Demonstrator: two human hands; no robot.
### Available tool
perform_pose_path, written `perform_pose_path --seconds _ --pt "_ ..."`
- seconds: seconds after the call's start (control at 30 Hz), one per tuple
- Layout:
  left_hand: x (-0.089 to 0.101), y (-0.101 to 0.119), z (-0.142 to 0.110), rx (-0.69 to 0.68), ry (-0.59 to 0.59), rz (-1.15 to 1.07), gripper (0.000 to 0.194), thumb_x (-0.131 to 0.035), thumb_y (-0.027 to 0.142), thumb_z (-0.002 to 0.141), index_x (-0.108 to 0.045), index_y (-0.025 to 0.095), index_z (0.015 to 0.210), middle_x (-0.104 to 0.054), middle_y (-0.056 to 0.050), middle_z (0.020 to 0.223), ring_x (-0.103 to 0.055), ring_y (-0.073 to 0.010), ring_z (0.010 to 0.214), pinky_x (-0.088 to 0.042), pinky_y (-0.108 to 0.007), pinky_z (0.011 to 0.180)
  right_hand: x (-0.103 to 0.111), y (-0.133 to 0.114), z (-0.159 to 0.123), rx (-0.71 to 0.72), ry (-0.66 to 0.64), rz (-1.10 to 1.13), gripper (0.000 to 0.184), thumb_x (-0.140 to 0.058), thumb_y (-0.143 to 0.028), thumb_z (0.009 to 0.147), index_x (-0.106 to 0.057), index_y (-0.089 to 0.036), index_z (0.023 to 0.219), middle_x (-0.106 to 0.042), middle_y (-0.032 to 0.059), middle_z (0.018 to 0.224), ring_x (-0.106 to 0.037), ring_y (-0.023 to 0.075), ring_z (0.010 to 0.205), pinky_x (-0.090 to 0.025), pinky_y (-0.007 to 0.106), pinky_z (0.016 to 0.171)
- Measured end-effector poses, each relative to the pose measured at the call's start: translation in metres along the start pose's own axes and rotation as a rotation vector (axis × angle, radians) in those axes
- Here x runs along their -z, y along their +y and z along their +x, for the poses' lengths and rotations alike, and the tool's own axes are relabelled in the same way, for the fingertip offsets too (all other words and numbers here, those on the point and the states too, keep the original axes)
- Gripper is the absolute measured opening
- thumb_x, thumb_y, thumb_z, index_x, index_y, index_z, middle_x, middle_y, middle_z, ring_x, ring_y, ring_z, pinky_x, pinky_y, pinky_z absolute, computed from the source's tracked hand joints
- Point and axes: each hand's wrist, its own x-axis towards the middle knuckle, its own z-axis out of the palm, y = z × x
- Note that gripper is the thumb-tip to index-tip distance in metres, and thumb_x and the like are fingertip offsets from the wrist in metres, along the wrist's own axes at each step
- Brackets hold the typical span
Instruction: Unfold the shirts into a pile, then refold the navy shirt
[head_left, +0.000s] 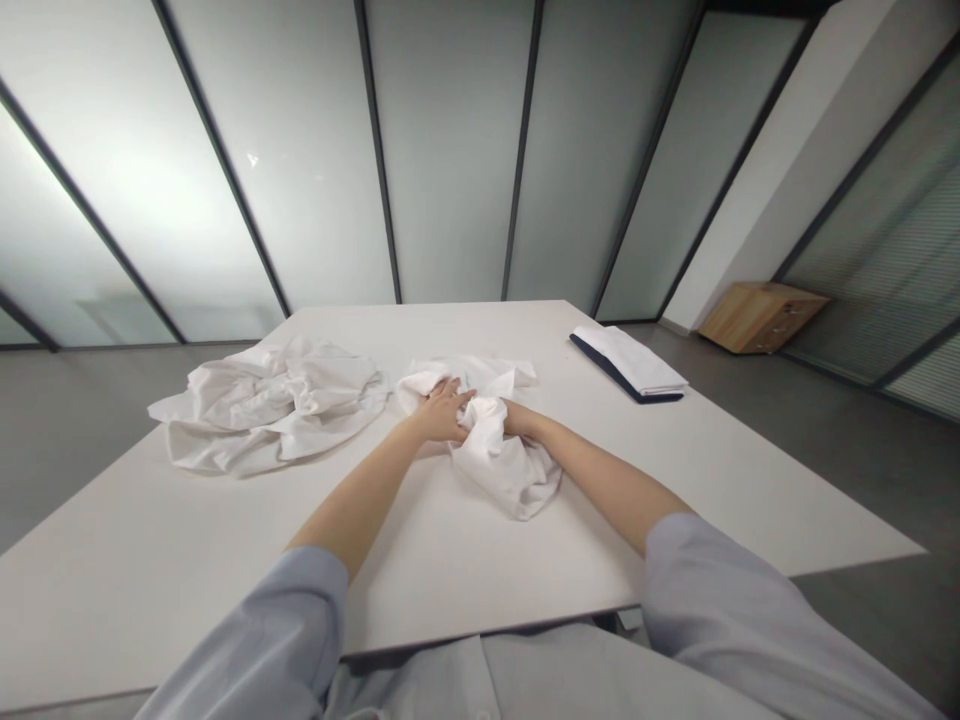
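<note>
A crumpled white cloth (506,475) lies in the middle of the white table (420,600); I cannot tell what kind of garment or linen it is. On its left part rests my left hand (444,412), with the fingers spread over the fabric. My right hand (516,418) reaches into the cloth from the right. A bunched fold covers its fingers, so their grip is hidden. Both hands are close together, with the raised fold between them.
To the left, a larger heap of crumpled white fabric (277,405) spreads near the table's edge. A folded white cloth (634,358) lies on a dark flat item (626,380) at the back right. Beyond stand a wooden cabinet (761,315) and frosted glass panels (450,150).
</note>
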Motion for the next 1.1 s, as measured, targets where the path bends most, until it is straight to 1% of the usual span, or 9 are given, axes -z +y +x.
perform_pose_path --seconds 0.13,0.3,0.37,0.5,0.67,0.77,0.9,1.0,1.1 --pt "0.006 -0.005 0.009 0.004 -0.177 -0.003 0.101 -0.07 0.058 0.063 -0.03 0.028 0.15 -0.038 -0.013 0.15 -0.033 -0.0349 0.139 -0.033 -0.047 0.108 0.012 0.001 -0.002 -0.129 0.136 0.154 0.011 -0.056 -0.027 0.062 -0.062 -0.019 0.059 -0.067 0.0018 0.065 -0.06 0.0187 0.067 -0.051 0.032 0.07" --pt "0.024 0.007 0.015 0.033 -0.256 -0.005 0.089 -0.071 0.056 0.059 -0.049 0.026 0.139 -0.055 -0.014 0.135 -0.048 -0.0353 0.126 -0.043 -0.043 0.099 0.061 0.016 -0.009 -0.128 0.827 0.174 0.013 -0.047 -0.025 0.057 -0.059 -0.021 0.057 -0.067 0.0019 0.062 -0.063 0.0196 0.073 -0.05 0.031 0.077" --pt "0.027 0.012 0.015 0.03 -0.253 0.02 0.073 -0.071 0.055 0.059 -0.061 0.024 0.125 -0.061 -0.013 0.128 -0.052 -0.0351 0.122 -0.044 -0.041 0.098 0.079 0.027 -0.016 -0.182 0.993 0.145 0.011 -0.046 -0.024 0.056 -0.057 -0.022 0.055 -0.065 0.0028 0.06 -0.063 0.0206 0.073 -0.05 0.032 0.075" --pt "0.019 0.014 0.009 0.03 -0.163 0.061 0.047 -0.067 0.045 0.065 -0.07 0.018 0.105 -0.068 -0.012 0.114 -0.059 -0.0318 0.112 -0.045 -0.035 0.095 0.092 0.045 -0.025 -0.284 1.101 0.061 0.009 -0.044 -0.023 0.054 -0.053 -0.022 0.053 -0.063 0.004 0.058 -0.062 0.0222 0.072 -0.05 0.032 0.069" --pt "0.02 0.002 0.004 0.096 0.045 0.008 0.031 -0.059 0.033 0.073 -0.071 0.016 0.096 -0.07 -0.011 0.101 -0.064 -0.0271 0.098 -0.049 -0.032 0.083 0.087 0.049 -0.024 -0.258 1.027 -0.056 0.012 -0.043 -0.025 0.058 -0.055 -0.022 0.056 -0.064 0.0045 0.063 -0.061 0.0213 0.075 -0.049 0.031 0.07" --pt "0.056 -0.011 0.0 0.183 0.233 0.009 0.033 -0.056 0.04 0.077 -0.07 0.018 0.097 -0.067 -0.009 0.099 -0.062 -0.0274 0.098 -0.047 -0.034 0.085 0.086 0.048 -0.022 -0.28 1.059 -0.017 0.013 -0.043 -0.025 0.059 -0.055 -0.021 0.057 -0.063 0.0043 0.061 -0.06 0.021 0.071 -0.048 0.031 0.068" --pt "0.14 -0.039 -0.024 0.277 0.487 0.117 0.039 -0.054 0.045 0.082 -0.066 0.013 0.103 -0.061 -0.009 0.104 -0.052 -0.0291 0.109 -0.037 -0.042 0.099 0.085 0.049 -0.022 -0.265 1.056 -0.004 0.012 -0.044 -0.025 0.059 -0.054 -0.021 0.055 -0.062 0.0043 0.058 -0.06 0.0215 0.069 -0.047 0.032 0.067" --pt "0.199 -0.077 -0.05 0.411 0.548 0.222 0.046 -0.048 0.046 0.088 -0.061 0.007 0.107 -0.056 -0.01 0.11 -0.047 -0.0285 0.113 -0.034 -0.044 0.099 0.083 0.05 -0.022 -0.248 1.028 -0.022 0.011 -0.045 -0.025 0.06 -0.054 -0.022 0.055 -0.062 0.0037 0.058 -0.06 0.021 0.069 -0.047 0.031 0.066" --pt "0.224 -0.126 -0.071 0.638 0.516 0.331 0.051 -0.052 0.049 0.087 -0.058 0.004 0.112 -0.054 -0.01 0.117 -0.043 -0.0313 0.117 -0.035 -0.044 0.098 0.083 0.053 -0.021 -0.25 1.0 -0.038 0.012 -0.044 -0.025 0.061 -0.055 -0.021 0.056 -0.062 0.0032 0.058 -0.059 0.0199 0.067 -0.046 0.03 0.065"
